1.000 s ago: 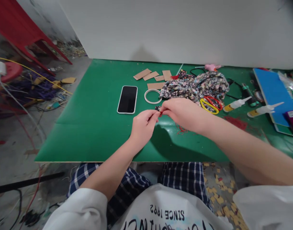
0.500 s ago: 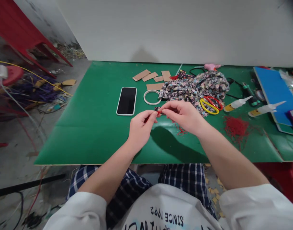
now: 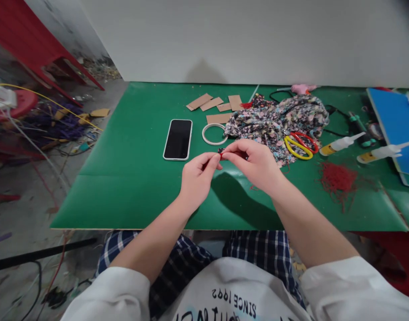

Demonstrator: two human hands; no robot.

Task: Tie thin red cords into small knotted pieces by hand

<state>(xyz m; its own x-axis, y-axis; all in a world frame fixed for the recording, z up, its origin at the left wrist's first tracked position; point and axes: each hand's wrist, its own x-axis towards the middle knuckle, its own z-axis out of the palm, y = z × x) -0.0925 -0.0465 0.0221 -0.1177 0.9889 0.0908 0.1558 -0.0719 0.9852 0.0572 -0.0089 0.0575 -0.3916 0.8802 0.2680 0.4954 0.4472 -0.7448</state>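
Near the middle of the green table (image 3: pixel 124 187), my left hand (image 3: pixel 198 174) and my right hand (image 3: pixel 253 162) meet, fingertips almost touching. Both pinch a small piece of red thread (image 3: pixel 221 156), mostly hidden by the fingers. A small dark patterned piece shows just behind the fingertips. Beyond my right hand is a crumpled floral cloth (image 3: pixel 278 120), and scissors (image 3: pixel 300 146) with yellow and red handles rest at its front edge. A white ring-shaped roll (image 3: pixel 205 134) lies just behind my hands.
A phone (image 3: pixel 178 139) lies left of the roll, and cardboard pieces (image 3: pixel 219 118) lie behind it. At the right are two glue bottles (image 3: pixel 340 145), a red thread pile (image 3: pixel 338 177), a blue board (image 3: pixel 391 120) and a soldering-iron-like tool. A pink glue gun (image 3: pixel 301 89) lies at the back.
The view has shifted slightly, so the items at the right appear further right. The fingertips are still together, and the loose red thread below my right hand is less visible.
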